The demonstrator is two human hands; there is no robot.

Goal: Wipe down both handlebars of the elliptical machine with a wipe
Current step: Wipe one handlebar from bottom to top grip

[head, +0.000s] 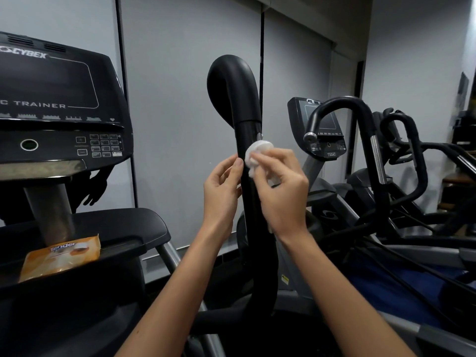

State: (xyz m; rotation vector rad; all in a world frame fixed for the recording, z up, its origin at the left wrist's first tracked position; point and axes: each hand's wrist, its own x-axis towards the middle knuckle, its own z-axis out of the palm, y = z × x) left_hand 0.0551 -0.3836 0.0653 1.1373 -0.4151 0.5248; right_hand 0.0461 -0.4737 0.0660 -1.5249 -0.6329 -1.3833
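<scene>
White wad: a crumpled wipe (pixel 253 155) is pressed by the fingertips of the right hand (pixel 279 188) against the right side of a black handlebar (pixel 246 140), just below the joint where the upper grip ends.
Hands: the right hand is closed on the wipe; the left hand (pixel 222 188) has its fingers loosely curled and its thumb laid on the bar's left side, steadying it and gripping nothing else.
Step in hand: by the look of it, wiping the upright stretch of this one handlebar, partway down its length.
Next move: likely a firm stroke along the bar with the wipe wrapped further round it, the curved top needing cover too; the second handlebar has still to be reached.
Outward: an orange wipe packet (pixel 60 258) lies in the tray under the console (pixel 59 106) at left; other machines (pixel 360 155) stand at right.
Hidden: the far side of the bar, its lower end in shadow, and the machine's other handlebar, which cannot be picked out here.
</scene>
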